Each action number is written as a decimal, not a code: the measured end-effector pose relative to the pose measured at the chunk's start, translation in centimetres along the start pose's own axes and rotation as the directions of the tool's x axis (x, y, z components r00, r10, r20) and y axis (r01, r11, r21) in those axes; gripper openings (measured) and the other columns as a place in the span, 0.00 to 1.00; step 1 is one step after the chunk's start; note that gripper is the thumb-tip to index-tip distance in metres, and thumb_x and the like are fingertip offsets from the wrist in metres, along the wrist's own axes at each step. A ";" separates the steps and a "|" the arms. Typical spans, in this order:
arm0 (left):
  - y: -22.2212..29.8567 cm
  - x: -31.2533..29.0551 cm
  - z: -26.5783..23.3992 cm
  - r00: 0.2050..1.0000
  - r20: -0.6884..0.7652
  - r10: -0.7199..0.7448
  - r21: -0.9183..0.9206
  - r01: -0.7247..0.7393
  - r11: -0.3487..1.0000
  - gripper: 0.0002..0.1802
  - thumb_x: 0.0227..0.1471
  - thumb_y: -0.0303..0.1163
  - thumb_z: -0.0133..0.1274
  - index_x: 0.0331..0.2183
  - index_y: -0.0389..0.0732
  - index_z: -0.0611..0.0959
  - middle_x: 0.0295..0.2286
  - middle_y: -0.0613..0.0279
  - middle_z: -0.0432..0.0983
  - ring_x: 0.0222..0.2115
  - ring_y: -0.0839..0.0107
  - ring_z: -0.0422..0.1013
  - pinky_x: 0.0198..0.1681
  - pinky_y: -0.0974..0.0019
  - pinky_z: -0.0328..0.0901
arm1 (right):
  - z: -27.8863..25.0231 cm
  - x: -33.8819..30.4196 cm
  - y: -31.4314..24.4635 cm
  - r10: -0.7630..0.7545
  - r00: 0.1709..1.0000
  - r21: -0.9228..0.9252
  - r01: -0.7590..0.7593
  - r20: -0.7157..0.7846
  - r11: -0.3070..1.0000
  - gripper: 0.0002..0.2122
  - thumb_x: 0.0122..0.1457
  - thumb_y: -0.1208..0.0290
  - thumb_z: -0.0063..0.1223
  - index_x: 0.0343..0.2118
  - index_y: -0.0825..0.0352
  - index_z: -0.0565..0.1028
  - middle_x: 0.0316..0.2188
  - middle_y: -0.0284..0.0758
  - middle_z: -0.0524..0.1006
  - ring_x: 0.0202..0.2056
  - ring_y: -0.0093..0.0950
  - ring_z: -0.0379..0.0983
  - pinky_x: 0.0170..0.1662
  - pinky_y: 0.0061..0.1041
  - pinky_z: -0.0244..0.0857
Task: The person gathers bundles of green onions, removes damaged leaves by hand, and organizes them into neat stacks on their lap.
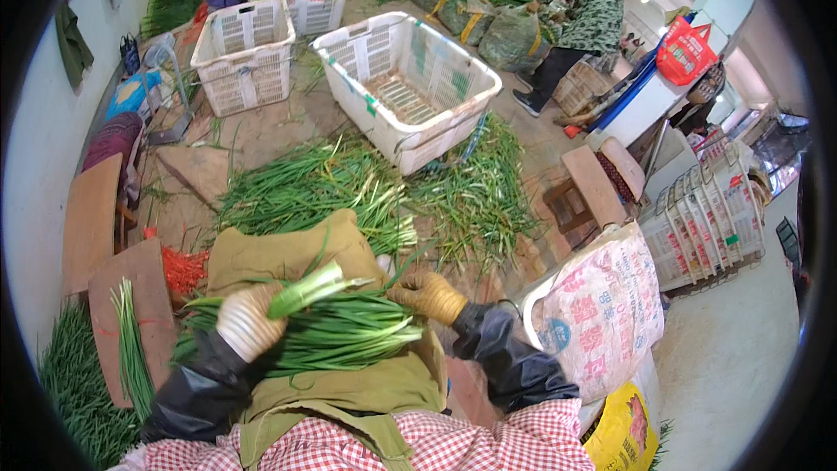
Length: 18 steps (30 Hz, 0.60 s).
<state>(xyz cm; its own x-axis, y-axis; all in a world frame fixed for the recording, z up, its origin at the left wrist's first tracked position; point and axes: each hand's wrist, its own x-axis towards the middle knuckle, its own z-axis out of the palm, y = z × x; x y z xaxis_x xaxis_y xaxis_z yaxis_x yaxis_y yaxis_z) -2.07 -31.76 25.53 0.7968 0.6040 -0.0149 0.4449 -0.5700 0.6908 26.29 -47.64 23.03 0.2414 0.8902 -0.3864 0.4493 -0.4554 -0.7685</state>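
Two gloved hands grasp one bundle of green onions [340, 331] lying across the person's lap, on an olive apron [288, 253]. Left hand [247, 321], in a white glove, is clenched around the bundle near its left end, with one thicker stalk [305, 290] angled over it. Right hand [429, 295], in a tan glove, grips the bundle's right end. Loose green onions [349, 183] lie on the floor beyond the lap, just before an empty white crate [405, 87]. A printed sack [602, 305] stands to the person's right.
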 end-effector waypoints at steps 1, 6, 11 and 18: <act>0.5 0.0 1.0 0.999 0.023 -0.030 0.145 0.027 0.989 0.13 0.41 0.32 0.54 0.34 0.43 0.79 0.29 0.53 0.75 0.30 0.54 0.73 0.32 0.59 0.68 | 0.1 0.2 0.0 -0.012 0.999 0.009 0.012 -0.049 1.000 0.16 0.54 0.57 0.53 0.36 0.66 0.78 0.27 0.44 0.77 0.28 0.39 0.73 0.34 0.33 0.66; 1.3 -0.3 3.0 0.980 -0.157 -0.122 0.315 0.167 0.934 0.18 0.40 0.36 0.58 0.36 0.42 0.78 0.30 0.54 0.75 0.32 0.57 0.73 0.35 0.61 0.67 | 0.4 1.6 -2.5 -0.244 0.926 -0.141 0.211 -0.289 0.967 0.10 0.57 0.65 0.53 0.31 0.68 0.77 0.25 0.37 0.76 0.26 0.26 0.71 0.32 0.26 0.65; -3.0 -0.6 4.8 0.953 -0.303 -0.011 0.347 0.121 0.930 0.19 0.40 0.36 0.56 0.38 0.44 0.76 0.28 0.56 0.75 0.28 0.55 0.73 0.31 0.57 0.67 | -1.0 5.6 -3.3 -0.584 0.749 -0.403 0.452 -0.313 0.796 0.10 0.55 0.66 0.51 0.30 0.68 0.76 0.31 0.41 0.76 0.31 0.38 0.72 0.36 0.31 0.66; -3.0 -0.4 4.2 0.959 -0.139 -0.248 0.368 0.282 0.886 0.24 0.43 0.39 0.58 0.43 0.42 0.73 0.34 0.52 0.75 0.36 0.55 0.72 0.39 0.61 0.67 | -15.6 6.9 5.4 -0.103 0.681 0.213 0.364 -0.725 0.907 0.12 0.58 0.64 0.48 0.36 0.68 0.75 0.37 0.36 0.76 0.36 0.25 0.72 0.43 0.27 0.65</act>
<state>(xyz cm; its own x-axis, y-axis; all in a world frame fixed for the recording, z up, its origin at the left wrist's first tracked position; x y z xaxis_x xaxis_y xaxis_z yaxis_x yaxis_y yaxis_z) -1.95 -32.63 20.41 0.5970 0.7977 -0.0853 0.7695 -0.5394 0.3418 43.83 -44.15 24.22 0.7418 0.6444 0.1859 0.3123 -0.0866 -0.9460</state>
